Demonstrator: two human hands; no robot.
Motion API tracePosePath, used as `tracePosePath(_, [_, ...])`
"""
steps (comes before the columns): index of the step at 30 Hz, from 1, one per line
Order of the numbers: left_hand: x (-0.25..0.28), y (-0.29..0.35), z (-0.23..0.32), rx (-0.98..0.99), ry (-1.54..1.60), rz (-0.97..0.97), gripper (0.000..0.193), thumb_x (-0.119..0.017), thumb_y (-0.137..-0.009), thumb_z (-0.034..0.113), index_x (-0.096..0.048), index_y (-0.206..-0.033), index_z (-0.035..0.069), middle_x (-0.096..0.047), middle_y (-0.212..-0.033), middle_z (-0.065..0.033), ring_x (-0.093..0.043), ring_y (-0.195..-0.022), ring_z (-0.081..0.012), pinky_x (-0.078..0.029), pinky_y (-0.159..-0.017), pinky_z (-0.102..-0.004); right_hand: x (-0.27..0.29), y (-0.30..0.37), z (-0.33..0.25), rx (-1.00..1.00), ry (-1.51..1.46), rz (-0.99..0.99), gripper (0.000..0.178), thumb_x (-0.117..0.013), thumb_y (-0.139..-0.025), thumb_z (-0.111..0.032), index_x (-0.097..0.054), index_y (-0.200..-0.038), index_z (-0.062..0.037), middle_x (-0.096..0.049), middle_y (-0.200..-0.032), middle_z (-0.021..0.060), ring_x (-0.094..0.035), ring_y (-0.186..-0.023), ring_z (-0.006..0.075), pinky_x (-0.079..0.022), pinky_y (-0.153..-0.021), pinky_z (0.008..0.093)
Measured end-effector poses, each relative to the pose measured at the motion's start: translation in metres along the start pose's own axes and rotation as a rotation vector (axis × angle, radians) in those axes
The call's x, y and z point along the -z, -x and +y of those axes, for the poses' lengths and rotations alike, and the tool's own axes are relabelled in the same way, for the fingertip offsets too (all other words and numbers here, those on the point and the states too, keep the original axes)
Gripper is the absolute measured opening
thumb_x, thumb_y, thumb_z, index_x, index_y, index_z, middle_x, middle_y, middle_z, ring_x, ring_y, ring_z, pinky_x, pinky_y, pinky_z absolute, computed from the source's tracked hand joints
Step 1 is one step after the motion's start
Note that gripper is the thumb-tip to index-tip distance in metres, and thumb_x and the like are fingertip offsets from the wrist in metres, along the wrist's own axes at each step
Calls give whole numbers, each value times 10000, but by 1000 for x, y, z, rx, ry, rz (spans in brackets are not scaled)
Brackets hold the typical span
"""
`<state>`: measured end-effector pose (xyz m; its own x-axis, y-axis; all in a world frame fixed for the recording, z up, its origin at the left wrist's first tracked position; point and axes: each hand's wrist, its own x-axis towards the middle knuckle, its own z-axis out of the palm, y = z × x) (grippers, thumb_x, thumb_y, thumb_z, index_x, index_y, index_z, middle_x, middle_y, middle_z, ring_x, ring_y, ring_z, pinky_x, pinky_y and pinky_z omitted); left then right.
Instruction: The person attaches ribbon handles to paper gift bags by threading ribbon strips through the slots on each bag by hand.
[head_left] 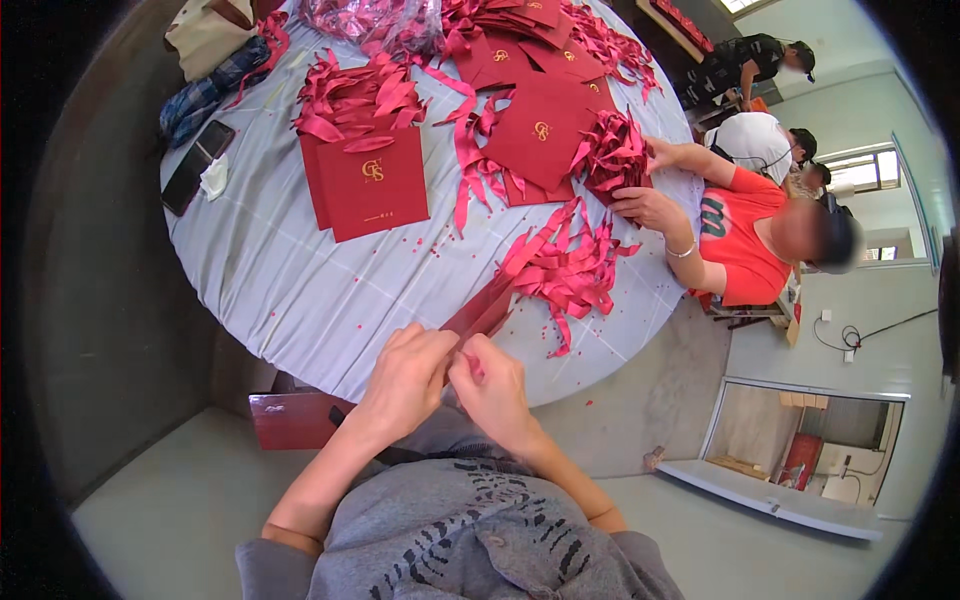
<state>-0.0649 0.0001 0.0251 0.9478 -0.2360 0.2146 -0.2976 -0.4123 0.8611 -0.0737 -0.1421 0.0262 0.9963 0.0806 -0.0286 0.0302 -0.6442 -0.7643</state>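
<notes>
Close to my body, over the near edge of the table, both hands work at a dark red paper bag (482, 308) seen nearly edge-on. My left hand (408, 375) is closed, its fingers gripping the near end of the bag. Beside it my right hand (495, 392) is closed too, with a bit of pink ribbon (476, 371) showing between the fingers. The fingertips partly hide what they pinch. Just beyond the bag lies a loose heap of pink ribbon handles (570, 270).
Red gift bags (390, 185) with ribbon handles lie on the round, white-covered table (260, 270); more are piled at the far side (535, 130). A phone (197, 168) lies at left. At right a person in red (740, 235) handles a bundle of bags. A red box (292, 420) stands below the table.
</notes>
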Motion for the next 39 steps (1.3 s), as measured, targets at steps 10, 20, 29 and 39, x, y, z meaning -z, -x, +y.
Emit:
tracePosePath(10, [11,-4,-3,-16,-26,-49,325,-585,-732,-22,-554,-1055,2,-613,-820,-140,-540,-769,-305,-424,-718,-383,1,-7,8,103,-141,-38,56,-594,-862,-58,-566,-887,-16,-544,-746,64,-529,-664,122,-413,-525,236])
tracePosePath(20, [8,0,-8,-206,-327,-54,332,-612,-743,-7,-481,-1046,22,-581,-910,-75,-514,-913,-254,-340,-878,-431,41,-44,-7,381,222,-304,93,-628,-781,-131,-649,-799,-42,-505,-813,120,-484,-825,296,-402,-723,385])
tracePosePath(29, [2,16,-13,-209,-441,-21,344,-574,-703,20,-540,-1044,52,-612,-747,-30,-511,-903,-212,-303,-847,-402,47,-82,-25,189,361,-839,175,-596,-764,-199,-664,-776,-38,-637,-772,142,-603,-699,329,-448,-586,417])
tracePosePath(39, [1,13,-6,-201,-415,100,200,-649,-706,127,-610,-902,114,-581,-712,24,-485,-788,-183,-299,-750,-352,32,-63,-2,167,125,-488,118,-600,-704,-150,-679,-748,-73,-635,-708,116,-622,-670,297,-472,-587,404])
